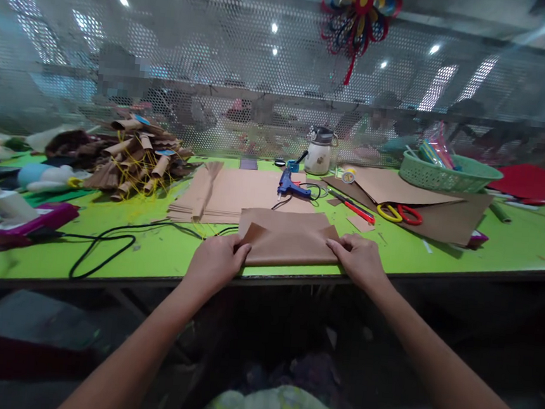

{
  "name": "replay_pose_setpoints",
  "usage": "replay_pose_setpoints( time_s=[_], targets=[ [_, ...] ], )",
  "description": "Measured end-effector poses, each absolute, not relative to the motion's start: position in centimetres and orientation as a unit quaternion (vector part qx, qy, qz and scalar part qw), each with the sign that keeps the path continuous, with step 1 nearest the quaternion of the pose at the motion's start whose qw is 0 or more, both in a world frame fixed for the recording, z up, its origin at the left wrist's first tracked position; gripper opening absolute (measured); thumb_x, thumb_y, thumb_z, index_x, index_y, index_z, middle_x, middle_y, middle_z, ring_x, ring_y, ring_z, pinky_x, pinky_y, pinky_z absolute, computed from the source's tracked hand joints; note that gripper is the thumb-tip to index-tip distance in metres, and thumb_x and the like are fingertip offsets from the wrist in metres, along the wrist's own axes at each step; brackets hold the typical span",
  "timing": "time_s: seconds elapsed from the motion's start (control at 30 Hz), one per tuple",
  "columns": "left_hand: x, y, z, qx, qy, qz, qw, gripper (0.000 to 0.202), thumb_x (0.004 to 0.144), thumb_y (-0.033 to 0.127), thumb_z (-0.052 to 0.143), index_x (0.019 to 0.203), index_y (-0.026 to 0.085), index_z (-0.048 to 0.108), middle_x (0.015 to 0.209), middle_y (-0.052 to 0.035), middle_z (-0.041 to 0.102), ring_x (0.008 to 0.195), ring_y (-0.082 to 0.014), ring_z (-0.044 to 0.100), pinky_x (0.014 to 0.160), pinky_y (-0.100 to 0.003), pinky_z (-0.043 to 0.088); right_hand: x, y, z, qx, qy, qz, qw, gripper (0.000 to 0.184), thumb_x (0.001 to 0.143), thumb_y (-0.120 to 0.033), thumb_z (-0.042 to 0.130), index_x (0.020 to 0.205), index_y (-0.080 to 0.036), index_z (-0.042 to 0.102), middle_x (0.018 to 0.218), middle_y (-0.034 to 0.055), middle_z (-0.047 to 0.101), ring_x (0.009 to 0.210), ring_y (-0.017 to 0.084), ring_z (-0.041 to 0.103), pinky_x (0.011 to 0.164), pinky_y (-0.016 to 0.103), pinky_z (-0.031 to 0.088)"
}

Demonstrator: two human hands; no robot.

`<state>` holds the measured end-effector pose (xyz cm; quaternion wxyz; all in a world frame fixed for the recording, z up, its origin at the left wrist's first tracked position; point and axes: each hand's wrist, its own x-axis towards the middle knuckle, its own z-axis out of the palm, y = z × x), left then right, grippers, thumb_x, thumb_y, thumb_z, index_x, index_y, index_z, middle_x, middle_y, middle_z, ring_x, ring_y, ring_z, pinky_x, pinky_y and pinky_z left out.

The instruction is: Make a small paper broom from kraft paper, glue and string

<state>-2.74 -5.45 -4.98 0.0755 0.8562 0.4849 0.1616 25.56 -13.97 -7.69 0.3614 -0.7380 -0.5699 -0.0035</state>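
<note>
A sheet of brown paper (293, 241), folded over along its near side, lies at the front edge of the green table. My left hand (217, 257) pinches its left end between thumb and fingers. At the right end, my right hand (359, 258) grips the paper the same way, thumb on top. Two pointed corners of the fold stand out near the hands. Just behind lies a stack of brown paper sheets (243, 186), with a blue glue gun (293, 186) resting on its right part.
Red-and-yellow-handled scissors (400, 214) and a red cutter knife (358, 212) lie to the right. A green basket (447, 175) stands behind them. A pile of rolled brown paper pieces (140, 161) sits on the left, near a purple power strip (27, 224) with a black cable (102, 238).
</note>
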Motion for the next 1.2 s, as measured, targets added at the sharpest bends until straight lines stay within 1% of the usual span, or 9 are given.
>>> replay_pose_setpoints(
  time_s=[0.07,0.13,0.23,0.3,0.43,0.53,0.7,1.0,1.2],
  targets=[
    [-2.7,-5.7,-5.1,0.851,0.496,0.161,0.06,0.032,0.09,0.04,0.045,0.087,0.019,0.069,0.082,-0.0108,0.072,0.074,-0.0248,0.063,0.063,-0.029,0.033,25.6,-13.8,-7.7,-0.741,-0.576,-0.009,0.345,0.03,0.082,-0.041,0.058,0.06,-0.021,0.06,0.065,0.0059,0.061,0.067,0.022,0.055,0.064,0.032,0.035],
    [-2.8,-6.0,-5.3,0.848,0.502,0.161,0.048,0.03,0.09,0.04,0.047,0.084,0.02,0.068,0.08,-0.0099,0.072,0.073,-0.0244,0.063,0.061,-0.029,0.033,25.6,-13.6,-7.8,-0.747,-0.575,-0.017,0.333,0.029,0.082,-0.041,0.059,0.061,-0.021,0.061,0.065,0.0064,0.061,0.066,0.023,0.055,0.063,0.032,0.034],
    [-3.0,-6.2,-5.5,0.849,0.497,0.171,0.045,0.027,0.088,0.039,0.05,0.075,0.02,0.062,0.077,-0.0074,0.07,0.07,-0.0222,0.061,0.061,-0.029,0.033,25.5,-13.5,-8.0,-0.757,-0.571,-0.037,0.316,0.032,0.082,-0.044,0.06,0.058,-0.021,0.056,0.061,0.0046,0.057,0.063,0.022,0.052,0.062,0.032,0.033],
    [-3.1,-6.3,-5.6,0.85,0.493,0.18,0.049,0.025,0.088,0.037,0.05,0.072,0.02,0.06,0.074,-0.0057,0.068,0.069,-0.021,0.06,0.062,-0.029,0.034,25.5,-13.6,-8.2,-0.76,-0.571,-0.054,0.306,0.035,0.082,-0.046,0.059,0.057,-0.022,0.053,0.059,0.0025,0.053,0.061,0.02,0.051,0.062,0.032,0.033],
    [-3.2,-6.3,-5.7,0.85,0.496,0.171,0.046,0.024,0.09,0.033,0.046,0.076,0.02,0.06,0.075,-0.0051,0.067,0.07,-0.021,0.06,0.063,-0.029,0.035,25.5,-13.9,-8.7,-0.756,-0.568,-0.072,0.316,0.038,0.085,-0.048,0.056,0.059,-0.021,0.053,0.06,0.001,0.05,0.06,0.019,0.049,0.061,0.03,0.034],
    [-3.3,-6.2,-6.0,0.853,0.494,0.163,0.042,0.026,0.091,0.033,0.043,0.076,0.019,0.058,0.075,-0.0053,0.066,0.069,-0.0211,0.06,0.063,-0.03,0.036,25.5,-14.0,-8.8,-0.75,-0.571,-0.075,0.326,0.039,0.086,-0.048,0.054,0.058,-0.021,0.05,0.059,0.0007,0.048,0.06,0.019,0.048,0.06,0.029,0.033],
    [-3.7,-6.1,-6.5,0.856,0.485,0.171,0.05,0.026,0.091,0.035,0.043,0.073,0.021,0.055,0.071,-0.0035,0.063,0.066,-0.0207,0.058,0.061,-0.03,0.035,25.4,-13.9,-8.8,-0.755,-0.561,-0.067,0.333,0.039,0.085,-0.047,0.055,0.057,-0.021,0.047,0.058,-0.0004,0.047,0.058,0.017,0.046,0.058,0.028,0.031],
    [-3.1,-6.0,-6.4,0.853,0.496,0.157,0.033,0.024,0.091,0.032,0.042,0.074,0.021,0.054,0.07,-0.0034,0.063,0.063,-0.0197,0.057,0.06,-0.03,0.033,25.1,-13.8,-9.0,-0.785,-0.532,-0.074,0.308,0.037,0.084,-0.046,0.057,0.058,-0.021,0.049,0.06,-0.0005,0.045,0.057,0.017,0.046,0.057,0.028,0.031],
    [-3.2,-5.9,-6.3,0.854,0.5,0.142,0.033,0.022,0.091,0.032,0.042,0.074,0.021,0.052,0.07,-0.0027,0.063,0.063,-0.0201,0.058,0.059,-0.029,0.033,24.7,-13.7,-8.8,-0.795,-0.53,-0.087,0.282,0.037,0.082,-0.042,0.061,0.057,-0.022,0.044,0.059,-0.0006,0.046,0.059,0.018,0.046,0.058,0.028,0.031]
  ],
)
